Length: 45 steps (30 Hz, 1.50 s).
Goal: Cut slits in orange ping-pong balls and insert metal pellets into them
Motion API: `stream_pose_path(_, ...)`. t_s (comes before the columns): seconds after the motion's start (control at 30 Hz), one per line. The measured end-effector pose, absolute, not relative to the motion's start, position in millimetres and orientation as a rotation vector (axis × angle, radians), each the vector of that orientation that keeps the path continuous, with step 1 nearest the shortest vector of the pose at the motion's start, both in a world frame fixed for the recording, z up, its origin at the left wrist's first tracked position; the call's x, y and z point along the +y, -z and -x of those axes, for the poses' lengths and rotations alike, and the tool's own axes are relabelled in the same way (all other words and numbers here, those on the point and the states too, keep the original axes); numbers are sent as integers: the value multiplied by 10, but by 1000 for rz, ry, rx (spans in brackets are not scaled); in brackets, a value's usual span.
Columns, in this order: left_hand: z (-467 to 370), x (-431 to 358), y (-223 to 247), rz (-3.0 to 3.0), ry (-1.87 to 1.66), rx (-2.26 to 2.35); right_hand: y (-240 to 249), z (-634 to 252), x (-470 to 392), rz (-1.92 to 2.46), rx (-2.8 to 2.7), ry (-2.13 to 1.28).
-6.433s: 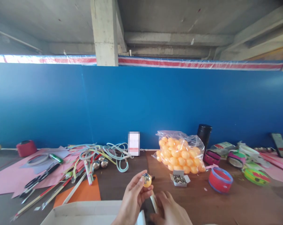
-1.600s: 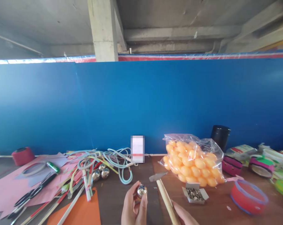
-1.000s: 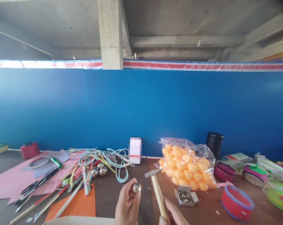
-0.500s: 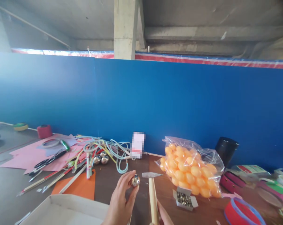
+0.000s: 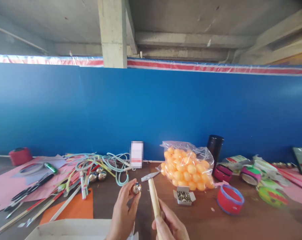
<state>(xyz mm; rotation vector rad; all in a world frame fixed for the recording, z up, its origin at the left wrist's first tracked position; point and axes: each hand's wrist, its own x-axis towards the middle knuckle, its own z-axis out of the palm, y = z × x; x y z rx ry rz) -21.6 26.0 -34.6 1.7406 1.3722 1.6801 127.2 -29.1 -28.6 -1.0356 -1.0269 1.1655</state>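
My left hand (image 5: 123,211) pinches a shiny metal ball (image 5: 136,188) between thumb and fingertips, above the dark table. My right hand (image 5: 169,221) is wrapped round the pale wooden handle of a hammer (image 5: 154,197). Its grey metal head points up and away, to the right of the ball and apart from it. Below my left hand lies the edge of a white open box (image 5: 73,228). A small box of metal pieces (image 5: 184,196) stands open to the right of the hammer.
A clear bag of orange balls (image 5: 187,168) lies behind the small box. Pale blue ropes (image 5: 118,163), more metal balls (image 5: 102,175), coloured paper and scissors (image 5: 28,190) spread at the left. A red-and-blue tape roll (image 5: 230,199) and a black cylinder (image 5: 215,148) are at the right.
The view has turned to the right, so things appear further left and more of the right side shows. More of my right hand is visible; both hands keep their holds.
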Motion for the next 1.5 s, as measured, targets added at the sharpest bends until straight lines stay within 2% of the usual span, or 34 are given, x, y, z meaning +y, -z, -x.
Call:
stream_pose_path(0.17, 281, 285, 305, -1635, -1702, 1352, 57, -1287, -397, 1015, -1131, -1218)
stream_pose_path(0.47, 295, 321, 281, -1533, -1737, 1233, 192, -1264, -404, 1060, -1417, -930)
stream_pose_path(0.8, 248, 309, 298, -1565, -1672, 1227, 69, -1323, -447, 1196, -1458, -779)
stream_pose_path(1.5, 249, 295, 222, -1316, -1621, 1173, 38, -1336, -453, 1134, -1392, -812)
